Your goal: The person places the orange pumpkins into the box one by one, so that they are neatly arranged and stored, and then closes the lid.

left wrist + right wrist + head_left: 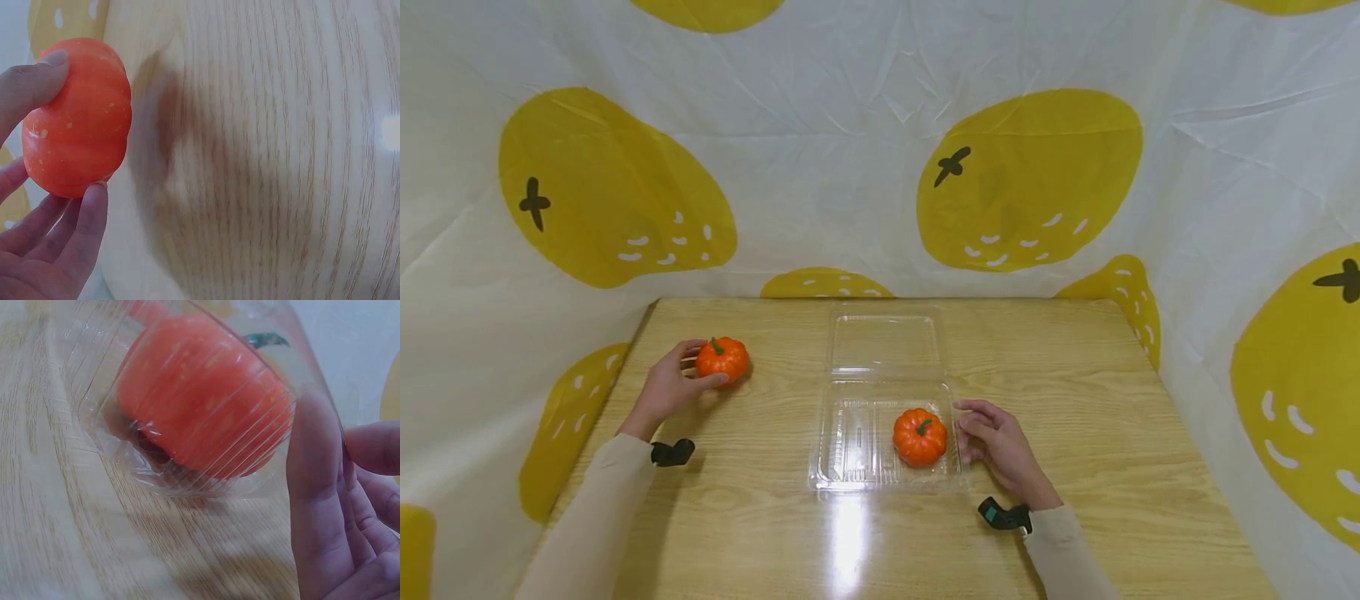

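My left hand [672, 385] grips a small orange pumpkin [722, 361] with a green stem, at the table's left side. In the left wrist view the thumb lies on one face of the pumpkin [81, 119] and fingertips support its lower end, with a shadow on the wood beside it. A clear plastic clamshell box [857, 479] lies with its lid [886, 342] folded back, away from me. Another orange pumpkin [920, 437] sits in the right part of its base. My right hand [1000, 442] pinches the box's right rim between thumb and fingers, seen close in the right wrist view.
The wooden table [1060, 358] reaches back to a white cloth [835, 192] printed with big yellow fruit shapes, which also hangs along both sides. Small black wrist cameras [673, 452] are worn on both wrists. Light glares on the wood in front of the box.
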{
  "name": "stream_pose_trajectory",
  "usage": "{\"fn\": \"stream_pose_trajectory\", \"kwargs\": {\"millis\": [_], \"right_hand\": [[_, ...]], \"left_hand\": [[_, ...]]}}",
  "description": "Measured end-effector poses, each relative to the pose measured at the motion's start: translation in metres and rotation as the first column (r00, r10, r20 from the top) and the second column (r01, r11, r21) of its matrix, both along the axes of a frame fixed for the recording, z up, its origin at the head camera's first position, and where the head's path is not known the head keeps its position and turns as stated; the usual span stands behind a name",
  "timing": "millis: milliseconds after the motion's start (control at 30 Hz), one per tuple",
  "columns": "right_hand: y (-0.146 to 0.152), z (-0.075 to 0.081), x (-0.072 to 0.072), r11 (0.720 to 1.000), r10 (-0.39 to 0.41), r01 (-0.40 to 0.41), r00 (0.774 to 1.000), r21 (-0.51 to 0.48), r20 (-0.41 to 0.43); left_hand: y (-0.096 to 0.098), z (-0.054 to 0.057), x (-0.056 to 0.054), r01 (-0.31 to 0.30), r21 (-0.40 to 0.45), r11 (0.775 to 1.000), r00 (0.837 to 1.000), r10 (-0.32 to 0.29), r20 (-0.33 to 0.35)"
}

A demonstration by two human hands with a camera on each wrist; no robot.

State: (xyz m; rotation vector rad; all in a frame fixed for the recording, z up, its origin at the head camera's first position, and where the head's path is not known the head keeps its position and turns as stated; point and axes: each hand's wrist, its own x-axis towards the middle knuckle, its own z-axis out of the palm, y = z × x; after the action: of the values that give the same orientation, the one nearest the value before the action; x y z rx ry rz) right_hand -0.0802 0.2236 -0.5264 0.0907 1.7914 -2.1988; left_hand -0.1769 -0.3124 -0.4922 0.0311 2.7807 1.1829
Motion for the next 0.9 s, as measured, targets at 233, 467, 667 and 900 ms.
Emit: {"fn": "stream_pose_trajectory", "kwargs": {"millis": [233,467,667,900], "right_hand": [[0.000,-0.004,-0.002,1.000,-0.004,0.004,1.000,-0.016,-0.002],[0.001,-0.005,-0.003,0.999,0.013,-0.014,1.000,-0.030,-0.021],[0.001,-0.005,-0.003,0.999,0.023,-0.024,0.999,-0.039,-0.025],[0.001,-0.005,-0.003,1.000,0.006,-0.006,1.000,-0.026,-0.011]], "left_hand": [[0.008,0.007,0.002,0.020,-0.012,1.000,1.000,-0.021,-0.022],[0.019,0.012,0.004,0.060,-0.009,0.998,0.997,-0.061,-0.043],[0.032,0.016,0.005,0.085,0.010,0.996,0.995,-0.085,-0.056],[0.048,0.023,0.006,0.135,0.037,0.990,0.986,-0.130,-0.104]]}}
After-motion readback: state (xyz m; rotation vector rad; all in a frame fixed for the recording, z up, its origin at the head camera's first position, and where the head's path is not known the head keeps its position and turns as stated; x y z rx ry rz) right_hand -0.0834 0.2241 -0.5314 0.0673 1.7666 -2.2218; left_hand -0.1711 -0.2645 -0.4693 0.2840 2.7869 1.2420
